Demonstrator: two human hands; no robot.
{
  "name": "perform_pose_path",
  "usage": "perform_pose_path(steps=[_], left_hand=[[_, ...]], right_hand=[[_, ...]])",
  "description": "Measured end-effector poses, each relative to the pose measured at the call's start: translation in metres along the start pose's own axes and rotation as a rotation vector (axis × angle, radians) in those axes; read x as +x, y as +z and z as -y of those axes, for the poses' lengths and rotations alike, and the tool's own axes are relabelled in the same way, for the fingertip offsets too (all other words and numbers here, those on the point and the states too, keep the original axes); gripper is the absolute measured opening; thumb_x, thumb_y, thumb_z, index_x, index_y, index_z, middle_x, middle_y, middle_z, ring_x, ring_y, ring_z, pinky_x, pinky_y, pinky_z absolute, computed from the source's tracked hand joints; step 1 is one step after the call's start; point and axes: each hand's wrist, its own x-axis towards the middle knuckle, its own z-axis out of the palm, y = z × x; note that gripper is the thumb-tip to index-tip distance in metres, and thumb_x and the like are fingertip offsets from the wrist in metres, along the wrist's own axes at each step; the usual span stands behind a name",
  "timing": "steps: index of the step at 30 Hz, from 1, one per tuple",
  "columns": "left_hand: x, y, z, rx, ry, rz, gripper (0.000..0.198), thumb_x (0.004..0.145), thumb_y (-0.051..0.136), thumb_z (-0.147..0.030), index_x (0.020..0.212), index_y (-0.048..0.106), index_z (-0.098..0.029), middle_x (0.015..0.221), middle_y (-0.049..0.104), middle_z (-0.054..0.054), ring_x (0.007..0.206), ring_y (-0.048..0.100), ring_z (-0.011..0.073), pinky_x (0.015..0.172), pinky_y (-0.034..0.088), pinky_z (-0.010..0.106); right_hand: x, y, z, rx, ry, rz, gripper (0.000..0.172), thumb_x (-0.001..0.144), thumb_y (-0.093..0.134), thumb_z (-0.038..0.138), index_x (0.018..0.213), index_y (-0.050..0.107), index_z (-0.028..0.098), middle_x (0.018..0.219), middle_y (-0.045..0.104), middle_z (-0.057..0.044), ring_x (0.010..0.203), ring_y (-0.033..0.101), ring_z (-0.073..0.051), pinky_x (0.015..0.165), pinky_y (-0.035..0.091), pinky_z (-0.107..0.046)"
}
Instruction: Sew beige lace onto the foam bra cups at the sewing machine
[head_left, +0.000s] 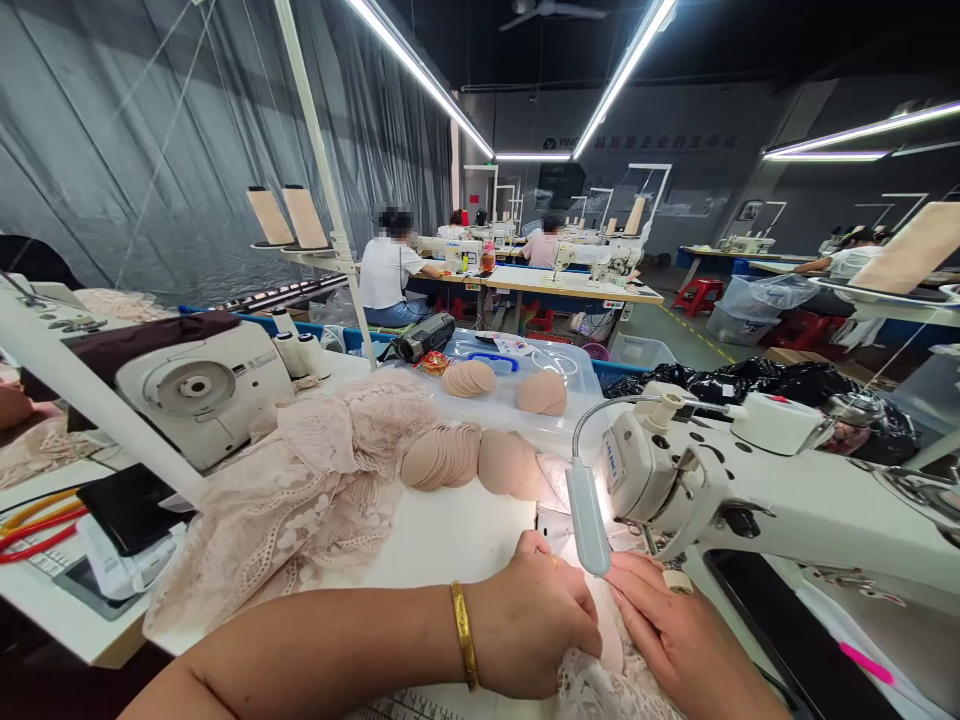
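Lace piece [596, 692] lies between the hands at the desk's [450, 540] near edge. Left grip [536, 625] is closed on it; right grip [675, 640] presses flat, open.

left hand [536, 625] curled, right hand [675, 630] flat, side by side

Right hand [686, 640] partly beyond the bottom edge

Pink lace piece [594, 688] flat on table [465, 540]
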Motion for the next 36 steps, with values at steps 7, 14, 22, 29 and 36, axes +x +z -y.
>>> perform_pose_path(steps=[7, 14, 22, 29, 36], left_hand=[[0.000, -0.003, -0.002, 0.007, 0.004, 0.021, 0.022, 0.066, 0.066, -0.012, 0.084, 0.075, -0.020, 0.113, 0.075, 0.002, 0.076, 0.059, 0.0158, 0.082, 0.030, 0.044], [-0.003, -0.001, 0.000, 0.017, 0.008, 0.026, 0.029, 0.063, 0.065, -0.011, 0.088, 0.076, -0.020, 0.118, 0.074, 0.004, 0.082, 0.062, 0.0184, 0.084, 0.031, 0.045], [0.000, -0.005, 0.004, 0.008, -0.002, 0.057, 0.023, 0.065, 0.066, -0.012, 0.084, 0.075, -0.020, 0.117, 0.074, 0.002, 0.081, 0.064, 0.0181, 0.085, 0.032, 0.045], [0.003, -0.017, 0.011, 0.018, 0.028, 0.095, 0.023, 0.065, 0.065, -0.011, 0.086, 0.073, -0.018, 0.110, 0.075, 0.001, 0.096, 0.066, 0.0223, 0.086, 0.030, 0.046], [0.009, -0.034, 0.018, 0.136, 0.064, 0.159, 0.028, 0.062, 0.065, -0.008, 0.088, 0.069, -0.019, 0.113, 0.074, -0.002, 0.101, 0.064, 0.0237, 0.086, 0.033, 0.043]], right_hand=[[-0.002, 0.004, -0.004, -0.005, -0.003, -0.003, 0.037, 0.102, 0.049, 0.026, 0.132, 0.067, 0.037, 0.123, 0.077, -0.003, 0.093, 0.074, -0.027, 0.074, 0.063, -0.040], [-0.004, 0.011, 0.001, -0.015, 0.054, -0.050, 0.038, 0.103, 0.044, 0.027, 0.131, 0.067, 0.036, 0.121, 0.078, -0.003, 0.102, 0.074, -0.028, 0.077, 0.064, -0.041], [-0.003, 0.009, -0.003, -0.027, 0.046, -0.062, 0.037, 0.103, 0.046, 0.029, 0.132, 0.068, 0.036, 0.120, 0.078, -0.003, 0.106, 0.074, -0.028, 0.078, 0.064, -0.040], [-0.002, 0.007, 0.000, -0.035, 0.069, -0.060, 0.038, 0.104, 0.042, 0.030, 0.130, 0.069, 0.037, 0.119, 0.079, -0.002, 0.094, 0.076, -0.027, 0.072, 0.065, -0.039], [-0.005, 0.010, -0.008, -0.028, 0.074, 0.006, 0.036, 0.105, 0.044, 0.033, 0.131, 0.068, 0.038, 0.123, 0.078, -0.001, 0.089, 0.077, -0.024, 0.079, 0.065, -0.038]])
